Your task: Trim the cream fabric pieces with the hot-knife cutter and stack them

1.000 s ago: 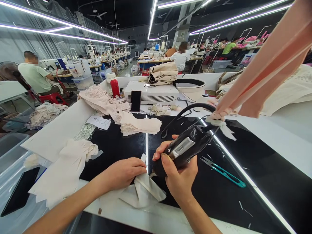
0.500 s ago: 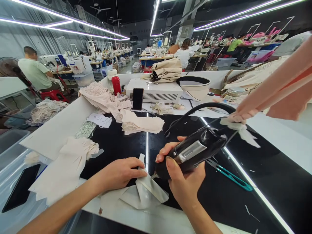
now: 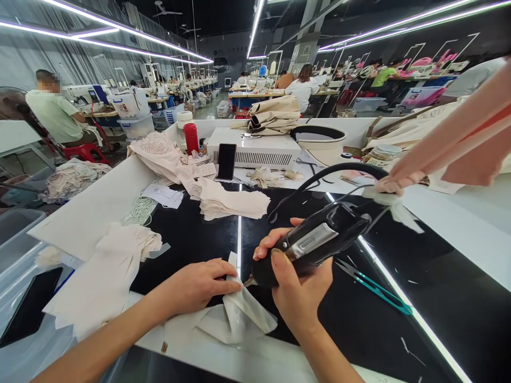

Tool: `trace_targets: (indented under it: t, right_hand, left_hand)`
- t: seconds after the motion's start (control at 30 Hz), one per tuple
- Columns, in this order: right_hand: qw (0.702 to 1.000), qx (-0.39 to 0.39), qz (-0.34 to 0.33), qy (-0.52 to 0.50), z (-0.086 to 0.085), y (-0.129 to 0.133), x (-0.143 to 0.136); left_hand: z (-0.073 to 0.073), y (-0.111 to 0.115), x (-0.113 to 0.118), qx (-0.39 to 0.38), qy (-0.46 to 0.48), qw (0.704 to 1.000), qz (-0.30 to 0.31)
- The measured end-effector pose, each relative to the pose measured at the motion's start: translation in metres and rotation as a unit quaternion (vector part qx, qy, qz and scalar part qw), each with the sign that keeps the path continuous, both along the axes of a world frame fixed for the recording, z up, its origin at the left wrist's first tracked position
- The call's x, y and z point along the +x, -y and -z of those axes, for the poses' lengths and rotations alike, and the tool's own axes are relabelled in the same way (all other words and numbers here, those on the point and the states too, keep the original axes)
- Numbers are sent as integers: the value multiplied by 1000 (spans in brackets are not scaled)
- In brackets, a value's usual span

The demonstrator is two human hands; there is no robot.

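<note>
My left hand (image 3: pixel 203 284) lies on a folded cream cloth piece (image 3: pixel 249 311) near the front edge of the black board, its fingers closed over the cloth. In my right hand (image 3: pixel 299 292) is a black corded hand tool (image 3: pixel 311 247) with a silver plate and a thin metal tip. That tip points left and reaches the cloth beside my left fingertips; whether it touches cannot be made out. A peach cloth (image 3: pixel 451 130) hangs from the upper right, joined to the cord by a knotted white strip. Teal-handled thread snips (image 3: pixel 375 287) lie to the right.
Stacked cream cloth pieces (image 3: pixel 233 198) lie behind my hands, with more cloth (image 3: pixel 99 276) at left. A phone (image 3: pixel 227 161) leans against a white box (image 3: pixel 255 146), near a red bottle (image 3: pixel 191 138). Another phone (image 3: pixel 30 306) sits far left. People work at machines beyond.
The tool's tip has shifted slightly up and left, closer to my left fingertips. My left hand keeps its place on the cloth. The view has shifted a little.
</note>
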State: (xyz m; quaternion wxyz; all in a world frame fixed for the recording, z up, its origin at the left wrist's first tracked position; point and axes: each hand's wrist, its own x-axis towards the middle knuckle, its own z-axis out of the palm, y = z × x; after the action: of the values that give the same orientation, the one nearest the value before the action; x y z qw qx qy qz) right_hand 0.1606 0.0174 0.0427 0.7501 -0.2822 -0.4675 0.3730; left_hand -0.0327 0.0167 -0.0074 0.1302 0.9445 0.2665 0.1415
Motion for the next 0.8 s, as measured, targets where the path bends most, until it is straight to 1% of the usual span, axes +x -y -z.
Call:
trace_targets:
  t: [0.2,0.4,0.63,0.8]
  right_hand:
    - [1000,-7,9,23,3,-1,-2]
    - [1000,19,6,4,2,-7,-5]
    - [1000,18,-3,20,4,-11,-8]
    - [1000,24,-3,6,5,-16,-9]
  left_hand:
    - [3,0,-1,10,7,1000,-2]
    - [3,0,-1,13,5,1000,-8]
    - [6,0,0,11,9,1000,-16]
    - [7,1,-1,6,5,1000,-18]
